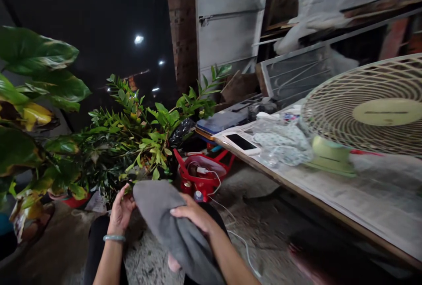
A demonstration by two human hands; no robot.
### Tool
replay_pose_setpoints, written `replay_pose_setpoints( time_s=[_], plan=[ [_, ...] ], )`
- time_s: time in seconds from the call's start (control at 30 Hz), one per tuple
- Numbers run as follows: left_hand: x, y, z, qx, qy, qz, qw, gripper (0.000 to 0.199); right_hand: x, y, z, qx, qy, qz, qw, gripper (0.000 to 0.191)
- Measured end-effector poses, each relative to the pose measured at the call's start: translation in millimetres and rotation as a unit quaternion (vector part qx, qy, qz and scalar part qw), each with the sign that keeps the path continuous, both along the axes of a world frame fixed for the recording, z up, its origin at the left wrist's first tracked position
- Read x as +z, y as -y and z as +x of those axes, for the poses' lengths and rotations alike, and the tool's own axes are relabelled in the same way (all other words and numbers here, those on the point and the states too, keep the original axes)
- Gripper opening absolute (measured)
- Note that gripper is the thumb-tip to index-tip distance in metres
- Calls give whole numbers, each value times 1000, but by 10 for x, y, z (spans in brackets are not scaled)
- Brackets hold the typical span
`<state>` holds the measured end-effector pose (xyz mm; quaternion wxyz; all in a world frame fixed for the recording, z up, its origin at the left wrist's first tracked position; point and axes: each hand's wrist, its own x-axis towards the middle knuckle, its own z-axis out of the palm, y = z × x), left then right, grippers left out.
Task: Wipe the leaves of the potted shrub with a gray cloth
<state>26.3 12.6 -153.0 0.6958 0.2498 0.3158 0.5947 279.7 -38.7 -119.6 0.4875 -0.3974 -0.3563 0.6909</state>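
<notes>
Grey cloth (165,214) hangs in front of me, its rounded top end between my two hands and its lower folds dropping over my lap. My right hand (194,215) is closed on its right side, with the thumb lying across the fabric. To the left of it, my left hand (121,210) is raised with curled fingers, close to the cloth's top left edge. Something small, dark and green shows at those fingertips, but I cannot make out what it is. A pale green bangle (114,238) circles my left wrist.
Leafy potted plants (141,131) fill the left and middle. A red basket (206,184) with a white cable stands on the floor ahead. At right, a low table (372,197) bears a green fan (332,157), a white phone-like device (242,142) and plastic bags (283,144).
</notes>
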Motion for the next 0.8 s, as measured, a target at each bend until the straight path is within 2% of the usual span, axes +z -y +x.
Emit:
replay_pose_setpoints(
  time_s=[0.07, 0.13, 0.2, 0.27, 0.33, 0.43, 0.47, 0.53, 0.6, 0.7, 0.77, 0.8],
  plan=[
    [28, 21, -1, -20, -7, 1, 1000, 40, 73, -60, 260, -115, -47, -29, 992, 38],
    [78, 48, 24, -33, -17, 2, 999, 45, 249, -306, 407, -238, -103, -49, 965, 36],
    [131, 72, 64, -27, -38, -4, 999, 47, 429, -610, 364, -288, -125, -48, 948, 30],
    [172, 91, 98, -15, -71, -11, 997, 50, 511, -808, 152, -262, -109, -46, 958, 25],
    [196, 100, 108, 0, -101, -9, 995, 53, 440, -787, -120, -192, -68, -46, 978, 23],
    [205, 102, 75, 17, -119, 1, 993, 58, 116, -397, -336, -39, 35, -22, 998, 28],
    [202, 102, 58, 20, -118, 2, 993, 59, -1, -238, -314, -10, 54, -6, 998, 34],
    [187, 102, 27, 21, -113, -1, 993, 60, -166, 2, -135, -8, 62, -14, 998, 38],
    [162, 105, 15, 17, -109, -7, 994, 61, -177, 58, 134, -68, 30, -39, 996, 36],
    [126, 118, 36, 11, -114, -15, 993, 63, 65, -195, 410, -249, -49, -55, 966, 36],
    [117, 129, 56, 11, -123, -18, 992, 65, 257, -438, 369, -337, -89, -45, 936, 36],
    [117, 134, 61, 13, -130, -19, 991, 65, 318, -529, 276, -346, -95, -38, 933, 37]
  ],
)
